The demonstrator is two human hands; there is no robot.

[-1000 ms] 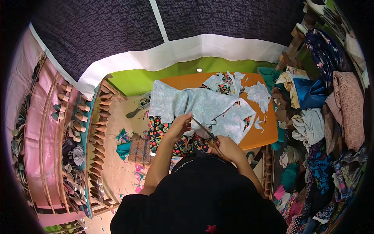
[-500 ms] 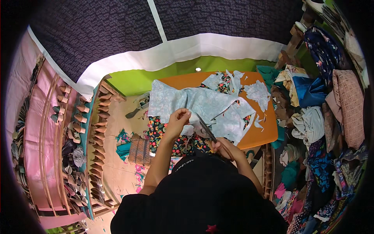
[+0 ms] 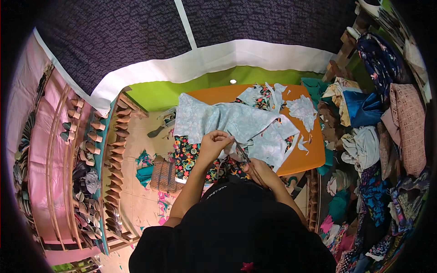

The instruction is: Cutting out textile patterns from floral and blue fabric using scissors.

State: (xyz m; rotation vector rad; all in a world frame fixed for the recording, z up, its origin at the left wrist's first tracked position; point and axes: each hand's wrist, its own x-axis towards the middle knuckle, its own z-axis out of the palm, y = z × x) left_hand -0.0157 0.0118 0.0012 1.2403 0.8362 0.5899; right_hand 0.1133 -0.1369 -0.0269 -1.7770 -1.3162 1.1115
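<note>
In my right hand (image 3: 260, 172) is a pair of large scissors (image 3: 242, 153), its fingers wrapped round the handles, low over the front of the table. The blades point away and to the left, up to the fingertips of my left hand (image 3: 215, 145). That hand is closed in a pinch at the fabric (image 3: 200, 119), and the pinched bit is mostly hidden by the fingers. The fabric lies with its pale underside up. A dark floral printed side (image 3: 185, 157) shows along its near left part, hanging over the table's front edge.
Beneath the fabric is an orange table (image 3: 312, 158), with pale cut scraps (image 3: 302, 112) on its right part. Heaped cloth (image 3: 362, 148) fills the right side. Racks of shoes or shoe forms (image 3: 116, 170) stand at left. A dark patterned curtain (image 3: 136, 41) hangs beyond the table.
My left hand has moved right and a little nearer, closer to the scissors' tips. The scissors have shifted slightly, and their blades look closer together. The fabric lies almost as before.
</note>
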